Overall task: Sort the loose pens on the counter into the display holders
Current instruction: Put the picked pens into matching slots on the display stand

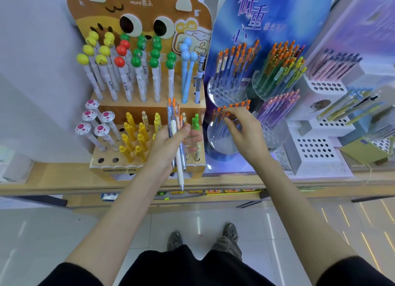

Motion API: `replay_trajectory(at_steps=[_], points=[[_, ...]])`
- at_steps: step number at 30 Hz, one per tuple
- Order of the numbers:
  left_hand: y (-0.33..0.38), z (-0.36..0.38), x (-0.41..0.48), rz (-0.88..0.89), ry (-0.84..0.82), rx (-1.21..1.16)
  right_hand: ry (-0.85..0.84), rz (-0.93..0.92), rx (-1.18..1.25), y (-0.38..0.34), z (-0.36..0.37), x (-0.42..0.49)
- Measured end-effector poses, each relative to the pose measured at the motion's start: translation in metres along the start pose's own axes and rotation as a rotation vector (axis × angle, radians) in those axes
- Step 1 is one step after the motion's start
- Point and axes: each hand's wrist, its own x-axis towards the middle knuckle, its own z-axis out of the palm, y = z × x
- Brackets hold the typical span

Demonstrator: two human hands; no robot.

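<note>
My left hand (171, 145) grips the pen bundle (174, 118), centre, above the bench (64, 178). My right hand (243, 129) is at the clear holder (222, 145) — pinch unclear. Pens light, stiff, slick — take one mid-barrel.

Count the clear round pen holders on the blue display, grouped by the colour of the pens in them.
Blue-pen holders: 2
Green-and-yellow-pen holder: 1
Purple-pen holder: 1
Total: 4
</note>
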Motion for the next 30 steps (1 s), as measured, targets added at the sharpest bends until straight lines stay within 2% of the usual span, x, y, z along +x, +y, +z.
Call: replay_trajectory(at_steps=[22,26,30], points=[[0.007,-0.004,0.002,-0.013,0.007,0.001,-0.061,-0.101,-0.057,0.006,0.01,-0.003],[0.007,-0.002,0.001,-0.007,-0.002,0.049,-0.045,-0.032,-0.119,0.001,0.024,0.001],[0.009,-0.002,0.0,-0.001,-0.014,0.096,-0.094,0.13,-0.21,-0.001,0.028,0.013]])
